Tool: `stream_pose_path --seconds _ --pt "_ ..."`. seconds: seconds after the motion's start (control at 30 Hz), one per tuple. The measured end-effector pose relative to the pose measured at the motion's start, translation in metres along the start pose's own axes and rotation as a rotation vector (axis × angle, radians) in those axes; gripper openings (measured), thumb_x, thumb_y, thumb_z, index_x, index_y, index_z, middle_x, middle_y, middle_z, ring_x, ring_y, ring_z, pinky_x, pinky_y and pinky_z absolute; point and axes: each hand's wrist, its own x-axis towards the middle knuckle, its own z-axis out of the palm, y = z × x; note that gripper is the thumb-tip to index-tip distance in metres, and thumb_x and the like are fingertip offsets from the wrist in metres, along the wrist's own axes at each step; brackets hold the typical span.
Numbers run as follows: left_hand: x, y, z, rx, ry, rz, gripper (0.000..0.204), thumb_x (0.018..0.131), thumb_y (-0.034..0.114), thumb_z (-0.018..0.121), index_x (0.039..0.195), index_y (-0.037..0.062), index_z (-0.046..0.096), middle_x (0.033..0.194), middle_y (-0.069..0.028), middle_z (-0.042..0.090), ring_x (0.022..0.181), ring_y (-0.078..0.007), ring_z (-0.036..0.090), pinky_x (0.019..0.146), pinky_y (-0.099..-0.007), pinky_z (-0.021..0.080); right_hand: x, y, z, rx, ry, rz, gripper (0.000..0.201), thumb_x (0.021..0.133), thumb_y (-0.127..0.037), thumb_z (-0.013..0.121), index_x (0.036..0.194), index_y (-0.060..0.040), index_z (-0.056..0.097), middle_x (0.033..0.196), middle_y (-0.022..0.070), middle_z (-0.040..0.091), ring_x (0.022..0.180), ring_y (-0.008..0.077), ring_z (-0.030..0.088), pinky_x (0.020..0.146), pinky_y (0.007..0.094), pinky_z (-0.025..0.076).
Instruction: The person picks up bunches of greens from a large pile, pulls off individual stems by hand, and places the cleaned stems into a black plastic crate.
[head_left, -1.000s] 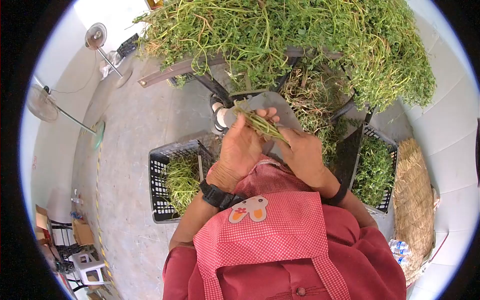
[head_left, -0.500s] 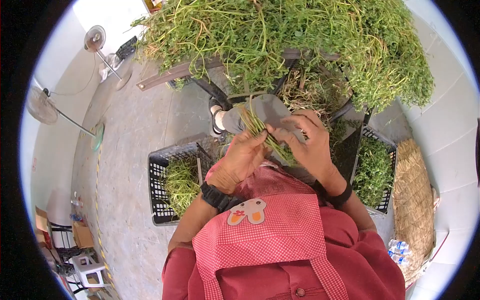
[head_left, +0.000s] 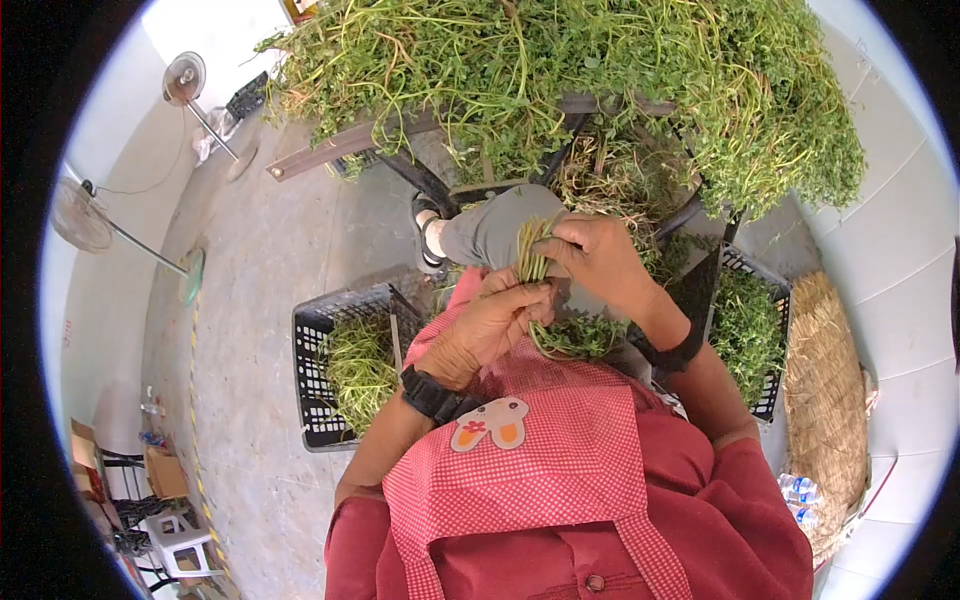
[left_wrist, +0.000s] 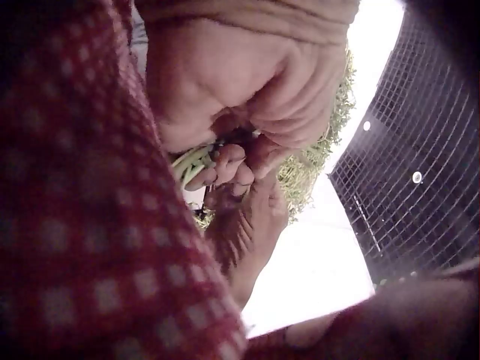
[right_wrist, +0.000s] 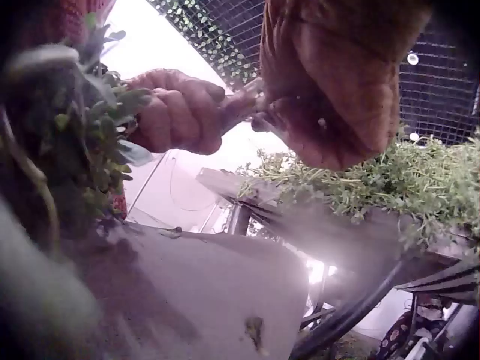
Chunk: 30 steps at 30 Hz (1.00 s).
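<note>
"Where is the bundle of stems (head_left: 533, 250)?"

"Head view: upright in the left hand (head_left: 490, 325), above the lap, cut ends up, its leafy end (head_left: 580, 336) hanging out below beside the apron (head_left: 520, 440)."

"How are the left fingers?"

"Curled round the stems. The right wrist view shows them folded in a row, which the head view mostly hides behind the back of the hand."

"And the right hand (head_left: 605, 260)?"

"Its thumb and fingers are bent in, pinching at the upper stems. From the right wrist camera the fingertips sit in deep shadow, so I can't swear to exactly how many stems they have."

"Does the left wrist view add anything?"

"The underside: pale green stems coming out beside the fingertips. It also has the dark mesh overhead (left_wrist: 420, 142), outside the head view."

"What does only the head view give?"

"Two black crates: the left crate (head_left: 312, 400) and the right crate (head_left: 768, 405), both with greens inside. The big heap of greens (head_left: 560, 70) lies on the table (head_left: 335, 150) ahead."
</note>
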Motion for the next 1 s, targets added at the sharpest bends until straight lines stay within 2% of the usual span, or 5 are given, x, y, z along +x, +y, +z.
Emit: stream_pose_path --seconds 0.17,0.23,0.3,0.67,1.0 --pt "0.004 -0.003 -0.011 -0.109 -0.084 0.000 0.031 0.091 0.014 0.052 0.117 -0.0045 0.051 0.075 -0.0006 0.052 0.064 -0.0109 0.048 0.068 -0.0280 0.043 0.002 0.013 -0.022 0.018 0.200 0.035 0.019 0.084 -0.019 0.061 0.074 -0.0019 0.061 0.062 0.0112 0.055 0.055 0.0235 0.056 0.051 0.0316 0.044" --pt "0.002 -0.002 -0.008 -0.075 -0.041 0.030 0.035 0.093 0.018 0.050 0.119 -0.0049 0.050 0.077 -0.0015 0.055 0.066 -0.0122 0.050 0.068 -0.0287 0.044 0.002 0.005 -0.036 0.753 0.204 0.412 0.019 0.090 -0.016 0.057 0.080 -0.0004 0.059 0.058 0.0009 0.053 0.050 0.0068 0.049 0.046 0.0225 0.039" --pt "0.003 0.002 -0.001 -0.271 0.082 0.002 0.043 0.095 0.027 0.045 0.122 -0.0060 0.048 0.083 -0.0046 0.061 0.070 -0.0153 0.053 0.069 -0.0311 0.045 -0.004 0.008 -0.028 0.803 0.191 0.380 0.017 0.092 -0.017 0.055 0.093 -0.0004 0.061 0.067 -0.0007 0.057 0.053 0.0059 0.052 0.047 0.0199 0.041" --pt "0.002 0.004 0.002 -0.413 -0.008 0.032 0.054 0.094 0.045 0.040 0.129 0.0034 0.044 0.114 -0.0083 0.056 0.097 -0.0229 0.056 0.085 -0.0396 0.044 -0.026 -0.011 0.019 0.082 0.006 0.092 0.024 0.074 -0.026 0.067 0.093 -0.0113 0.066 0.084 0.0070 0.064 0.073 0.0282 0.063 0.063 0.0366 0.051" --pt "0.006 -0.003 0.001 -0.352 0.068 0.063 0.061 0.093 0.048 0.041 0.136 0.0055 0.037 0.131 -0.0101 0.047 0.118 -0.0247 0.048 0.100 -0.0423 0.037 -0.023 -0.024 0.018 -0.334 -0.058 0.001 0.024 0.075 -0.025 0.063 0.095 -0.0109 0.065 0.086 0.0077 0.062 0.075 0.0265 0.064 0.063 0.0372 0.051"
